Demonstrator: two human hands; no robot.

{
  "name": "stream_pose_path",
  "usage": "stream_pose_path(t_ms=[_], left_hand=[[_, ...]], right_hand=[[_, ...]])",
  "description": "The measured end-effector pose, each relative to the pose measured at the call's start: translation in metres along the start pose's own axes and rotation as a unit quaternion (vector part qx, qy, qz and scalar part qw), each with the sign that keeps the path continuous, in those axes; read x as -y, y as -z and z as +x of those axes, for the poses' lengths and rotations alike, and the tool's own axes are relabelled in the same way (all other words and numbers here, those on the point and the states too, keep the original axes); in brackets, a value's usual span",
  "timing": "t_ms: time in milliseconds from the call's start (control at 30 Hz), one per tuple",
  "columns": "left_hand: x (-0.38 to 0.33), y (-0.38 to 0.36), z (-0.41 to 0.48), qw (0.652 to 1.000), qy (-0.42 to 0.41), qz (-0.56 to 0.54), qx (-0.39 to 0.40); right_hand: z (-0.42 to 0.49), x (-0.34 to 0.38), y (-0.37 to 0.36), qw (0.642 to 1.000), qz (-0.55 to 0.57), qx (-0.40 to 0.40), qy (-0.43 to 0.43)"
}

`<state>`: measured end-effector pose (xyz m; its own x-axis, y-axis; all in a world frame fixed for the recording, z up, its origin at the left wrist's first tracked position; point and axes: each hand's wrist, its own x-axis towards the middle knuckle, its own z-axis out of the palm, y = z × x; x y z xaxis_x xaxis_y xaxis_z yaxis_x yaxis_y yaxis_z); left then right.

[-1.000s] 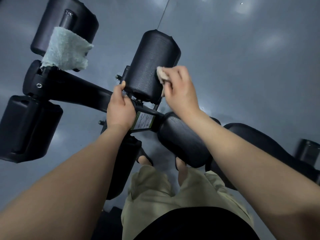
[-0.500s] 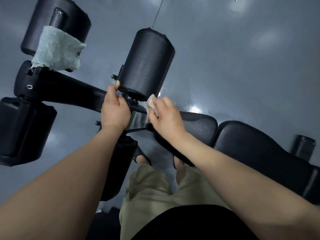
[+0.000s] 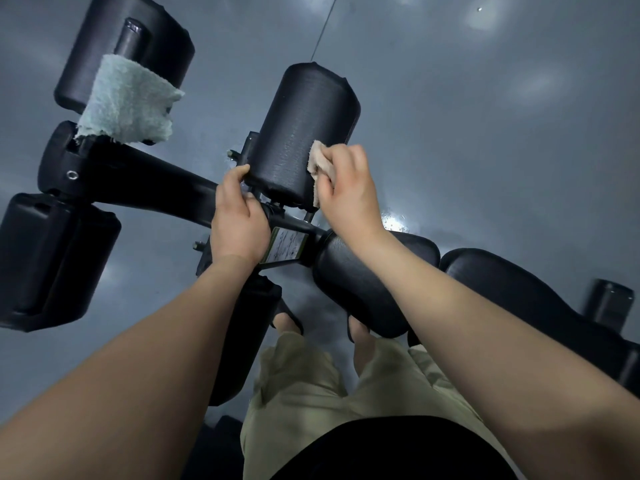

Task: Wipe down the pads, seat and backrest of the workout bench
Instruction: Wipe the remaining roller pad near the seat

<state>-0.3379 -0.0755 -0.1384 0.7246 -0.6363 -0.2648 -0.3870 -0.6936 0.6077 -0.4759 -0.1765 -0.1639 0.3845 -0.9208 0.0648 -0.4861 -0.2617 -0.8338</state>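
Centre frame: our right hand point(image 3: 346, 192) pinches cloth point(image 3: 320, 164) to roller pad point(image 3: 298, 126); left hand point(image 3: 239, 220) grips its rim. If that grip slips, the pad may spin.

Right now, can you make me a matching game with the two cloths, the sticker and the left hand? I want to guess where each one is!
Things:
1. beige cloth
2. pale green towel
3. label sticker
4. left hand

Places:
A. stuck on the bench frame
B. gripping the near end of the roller pad
C. pressed on the roller pad's side by the right hand
D. draped over the frame, far left

Pairs: 1-C, 2-D, 3-A, 4-B.
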Motion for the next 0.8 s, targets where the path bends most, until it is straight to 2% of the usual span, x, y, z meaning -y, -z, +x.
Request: stream_pose_path(t_ms=[233, 567, 800], left_hand=[[0.001, -0.001, 0.0, 1.0, 0.013, 0.021, 0.009], [0.004, -0.001, 0.004, 1.0, 0.012, 0.009, 0.011], [0.0, 0.002, 0.002, 1.0, 0.027, 0.012, 0.008]], right_hand=[[-0.006, -0.021, 0.003, 0.999, -0.042, 0.01, -0.028], [0.065, -0.021, 0.007, 0.997, -0.025, -0.075, -0.023], [0.105, -0.012, 0.015, 0.994, -0.027, -0.1, -0.04]])
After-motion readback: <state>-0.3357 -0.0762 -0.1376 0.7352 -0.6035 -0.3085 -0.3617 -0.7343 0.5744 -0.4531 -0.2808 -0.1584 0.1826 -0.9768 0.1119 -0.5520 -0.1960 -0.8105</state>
